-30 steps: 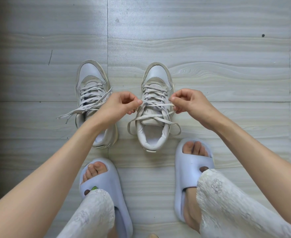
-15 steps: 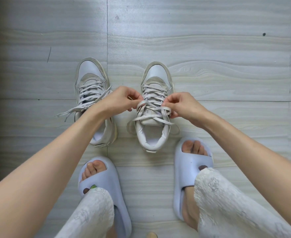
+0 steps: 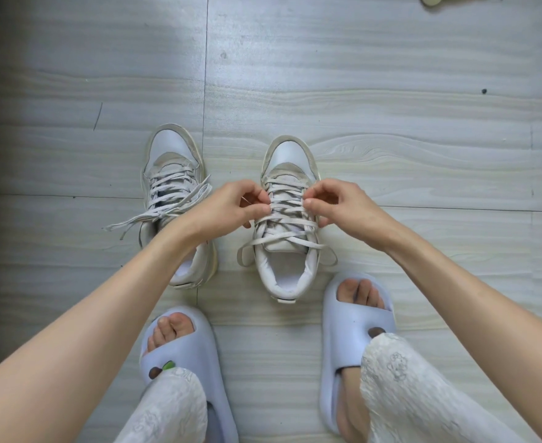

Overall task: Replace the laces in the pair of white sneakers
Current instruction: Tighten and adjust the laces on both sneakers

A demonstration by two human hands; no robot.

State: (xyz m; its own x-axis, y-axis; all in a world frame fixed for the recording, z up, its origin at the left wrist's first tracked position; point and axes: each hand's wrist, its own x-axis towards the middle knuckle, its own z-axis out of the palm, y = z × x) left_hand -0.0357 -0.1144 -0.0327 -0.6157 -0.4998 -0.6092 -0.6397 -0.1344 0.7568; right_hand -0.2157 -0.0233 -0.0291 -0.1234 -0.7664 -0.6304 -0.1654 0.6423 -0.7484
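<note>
Pale wood-grain tile floor (image 3: 391, 75) under everything I see. Two white lace-up sneakers side by side, toes pointing away: left sneaker (image 3: 170, 174) left, right sneaker (image 3: 290, 270) right, gap between. My left hand (image 3: 228, 209) and right hand (image 3: 343, 206) flank right sneaker's flat off-white laces (image 3: 287, 219), fingertips on them. Left forearm crosses over left sneaker's heel. Two pale blue foam slides (image 3: 356, 327) nearer me, behind sneakers.

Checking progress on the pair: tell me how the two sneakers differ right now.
The right sneaker has both hands, left hand and right hand, pinching its laces; the left sneaker is untouched. The left sneaker's loose lace ends trail onto the floor; the right sneaker's loop beside its collar. Both are white, toes pointing away.
</note>
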